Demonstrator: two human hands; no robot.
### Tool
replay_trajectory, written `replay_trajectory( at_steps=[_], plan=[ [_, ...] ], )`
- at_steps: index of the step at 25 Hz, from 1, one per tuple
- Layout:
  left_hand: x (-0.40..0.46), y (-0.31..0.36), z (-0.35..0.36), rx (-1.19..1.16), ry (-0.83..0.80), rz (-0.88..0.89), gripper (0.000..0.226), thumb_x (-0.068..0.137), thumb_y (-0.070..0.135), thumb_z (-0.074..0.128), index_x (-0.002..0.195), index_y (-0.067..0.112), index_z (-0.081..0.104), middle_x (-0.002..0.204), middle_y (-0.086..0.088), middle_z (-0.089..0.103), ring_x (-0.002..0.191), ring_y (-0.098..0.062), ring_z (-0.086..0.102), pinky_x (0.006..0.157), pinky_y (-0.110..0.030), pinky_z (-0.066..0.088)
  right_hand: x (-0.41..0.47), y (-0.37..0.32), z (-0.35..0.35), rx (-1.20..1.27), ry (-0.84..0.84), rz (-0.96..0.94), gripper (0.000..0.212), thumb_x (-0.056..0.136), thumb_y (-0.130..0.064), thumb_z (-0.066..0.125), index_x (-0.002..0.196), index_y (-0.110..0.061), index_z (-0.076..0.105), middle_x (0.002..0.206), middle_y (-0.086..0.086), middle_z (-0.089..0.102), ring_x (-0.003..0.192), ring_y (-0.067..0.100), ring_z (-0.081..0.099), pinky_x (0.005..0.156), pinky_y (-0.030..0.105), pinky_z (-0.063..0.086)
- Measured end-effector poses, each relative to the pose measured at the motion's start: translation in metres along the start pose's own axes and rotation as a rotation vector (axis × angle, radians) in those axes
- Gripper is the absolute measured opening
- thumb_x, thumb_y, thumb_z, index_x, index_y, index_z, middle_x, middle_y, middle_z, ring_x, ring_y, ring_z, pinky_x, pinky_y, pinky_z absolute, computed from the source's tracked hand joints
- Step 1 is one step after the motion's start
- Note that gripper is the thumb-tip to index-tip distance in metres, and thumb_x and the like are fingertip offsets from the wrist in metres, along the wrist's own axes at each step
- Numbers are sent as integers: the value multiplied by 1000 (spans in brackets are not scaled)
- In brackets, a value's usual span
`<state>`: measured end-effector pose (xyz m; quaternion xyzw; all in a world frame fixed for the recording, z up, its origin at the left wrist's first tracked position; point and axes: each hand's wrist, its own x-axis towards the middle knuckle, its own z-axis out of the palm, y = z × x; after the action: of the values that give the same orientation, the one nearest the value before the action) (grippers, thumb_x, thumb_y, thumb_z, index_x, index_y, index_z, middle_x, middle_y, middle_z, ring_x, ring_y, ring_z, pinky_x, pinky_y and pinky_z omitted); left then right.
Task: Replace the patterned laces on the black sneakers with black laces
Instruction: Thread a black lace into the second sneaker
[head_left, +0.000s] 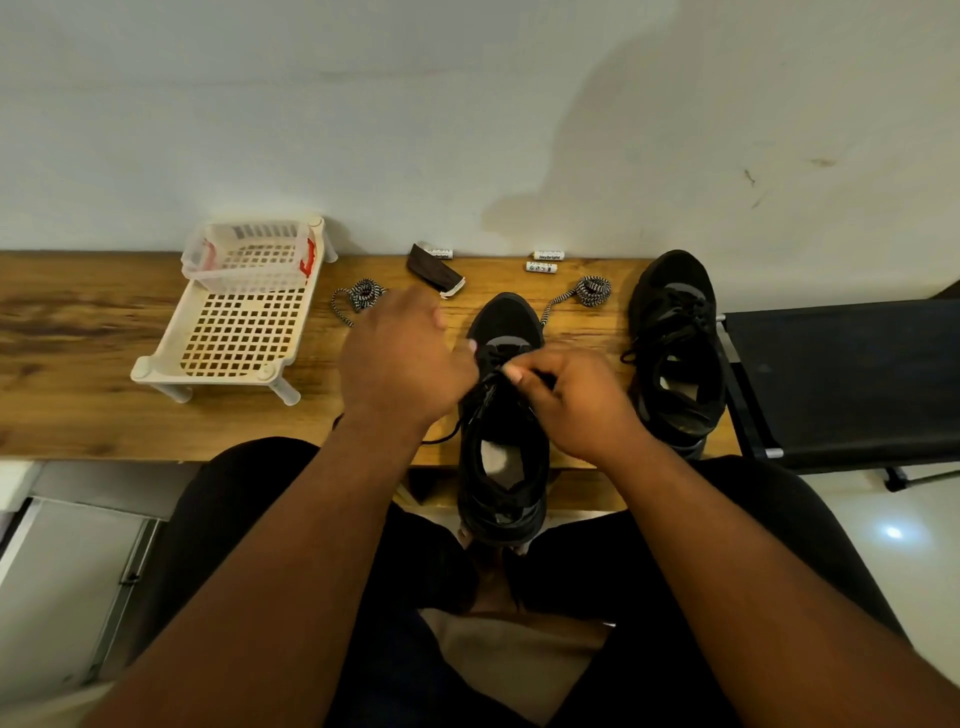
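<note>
Two black sneakers sit on the wooden table (78, 322): the near sneaker (503, 457) lies between your wrists with its heel overhanging the front edge, and the far sneaker (675, 343) stands to the right, already strung in black. Both patterned laces are out, one coil (363, 293) near the white rack (239, 317), the other coil (592, 290) just beyond the near sneaker's toe. Your right hand (576, 400) has its fingers curled and pinching the black lace (485, 397) over the eyelets. Your left hand (402, 358) curls over the same spot, but you cannot tell from here whether it grips the lace or only steadies it. Expect the lace to be light, limp and a little slick, so it will likely sag unless you pinch it close to the tip. The sneaker looks soft-sided and light; brace it by the collar or tongue so it does not tip off the edge.
</note>
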<state>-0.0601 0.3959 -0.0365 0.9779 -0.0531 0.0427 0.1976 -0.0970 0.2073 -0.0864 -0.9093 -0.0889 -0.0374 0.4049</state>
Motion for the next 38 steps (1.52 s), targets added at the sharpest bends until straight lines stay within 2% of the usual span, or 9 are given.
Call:
replay_trajectory(
  at_steps=[1, 4, 9, 13, 16, 19, 23, 31, 38],
  plan=[
    [-3, 6, 5, -262, 19, 145, 29, 89, 45, 68, 105, 21, 61, 106, 4, 58, 99, -14, 55, 86, -30, 45, -1, -5, 1, 7, -61, -110, 17, 98, -27, 65, 104, -19, 79, 90, -9, 71, 83, 5, 63, 77, 33, 55],
    [-12, 20, 19, -848, -386, 222, 37, 100, 52, 55, 118, 23, 66, 110, 10, 68, 104, -7, 64, 92, -29, 51, -5, -17, 0, 77, 51, -268, 19, 89, -27, 65, 86, -15, 80, 78, -12, 71, 66, -5, 59, 60, 16, 47],
    [-5, 1, 20, -824, -436, 146, 36, 98, 46, 62, 91, 15, 78, 78, 6, 74, 74, -10, 68, 73, -32, 54, -7, -12, -4, 214, 302, -109, 5, 86, -23, 79, 83, -18, 80, 73, -6, 68, 65, 11, 63, 58, 29, 51],
    [-7, -5, 18, -830, -429, 67, 20, 98, 19, 68, 95, 3, 80, 81, -7, 77, 63, -1, 65, 63, -14, 48, -5, -3, -3, 188, 179, -85, 10, 93, -19, 75, 100, -19, 82, 87, -9, 74, 80, 8, 68, 71, 29, 55],
    [-10, -9, 26, -728, -380, 17, 10, 94, 17, 75, 88, 12, 81, 75, 3, 76, 65, 0, 66, 64, -15, 49, -9, 12, 3, 219, 219, 14, 7, 87, -21, 81, 94, -19, 80, 81, -8, 72, 77, 11, 67, 69, 33, 57],
    [-15, -12, 36, -632, -282, -43, 4, 90, 18, 79, 88, 20, 81, 65, 16, 70, 58, 7, 62, 58, -10, 46, -15, 23, 4, 164, 19, 164, 18, 81, -29, 87, 94, -26, 76, 82, -9, 70, 76, 9, 67, 69, 31, 59],
    [-27, -7, 50, -519, -222, 44, 5, 89, 20, 79, 90, 21, 83, 76, 17, 75, 69, 7, 69, 63, -9, 51, -16, 29, 8, -49, -82, 208, 17, 80, -42, 80, 88, -26, 80, 76, -11, 73, 69, 5, 67, 65, 37, 60],
    [-40, 0, 70, -494, -62, 133, 11, 89, 23, 73, 83, 20, 82, 77, 9, 74, 67, -4, 67, 61, -27, 57, -25, 31, 16, 154, 54, 297, 13, 87, -30, 77, 77, -22, 80, 68, -7, 72, 61, 15, 67, 57, 43, 58],
    [-35, -4, 74, -156, -35, 383, 17, 86, 28, 64, 79, 20, 77, 74, 6, 68, 69, -14, 63, 59, -31, 52, -27, 29, 15, 128, 87, 276, 13, 86, -29, 76, 75, -22, 77, 63, -8, 69, 59, 15, 64, 56, 41, 56]
  ],
)
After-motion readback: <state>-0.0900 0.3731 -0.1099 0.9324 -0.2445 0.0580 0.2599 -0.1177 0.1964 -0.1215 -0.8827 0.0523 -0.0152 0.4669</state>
